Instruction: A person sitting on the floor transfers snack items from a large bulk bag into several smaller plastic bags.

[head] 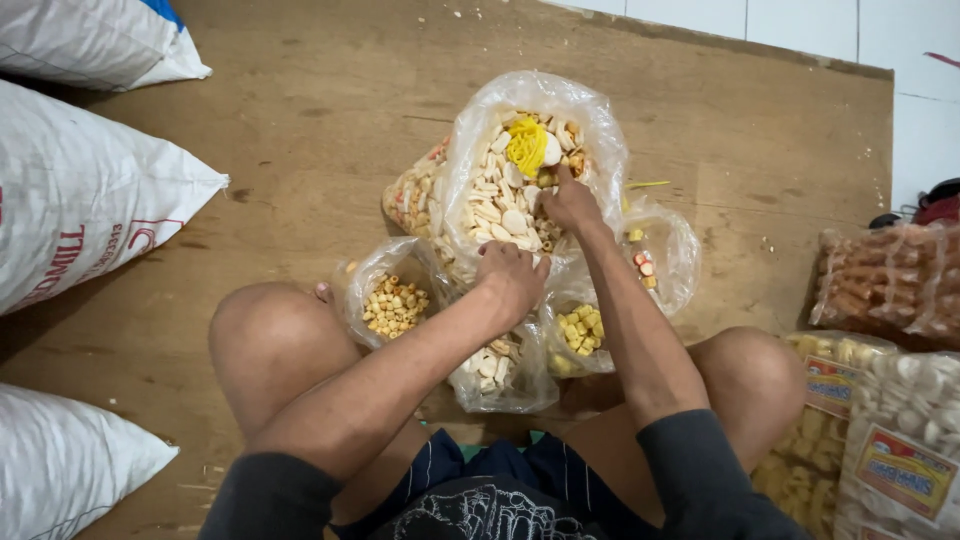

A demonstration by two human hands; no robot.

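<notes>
I sit on a wooden floor with a big clear plastic bag [575, 120] of pale raw crackers open in front of me, a bundle of yellow rubber bands [527, 143] lying on top of them. My right hand [570, 203] is down among the crackers, fingers closed on some pieces. My left hand [510, 275] grips the near rim of the same bag. Small clear bags lie by my knees: one with yellow round crackers [393, 305], one with yellow cubes [581, 330], one with white pieces [492, 368].
White woven sacks [80, 190] lie along the left. Sealed packs of crackers [885, 280] and labelled packs [880, 440] are stacked at the right. A white tiled floor [920, 110] begins past the board's far right edge.
</notes>
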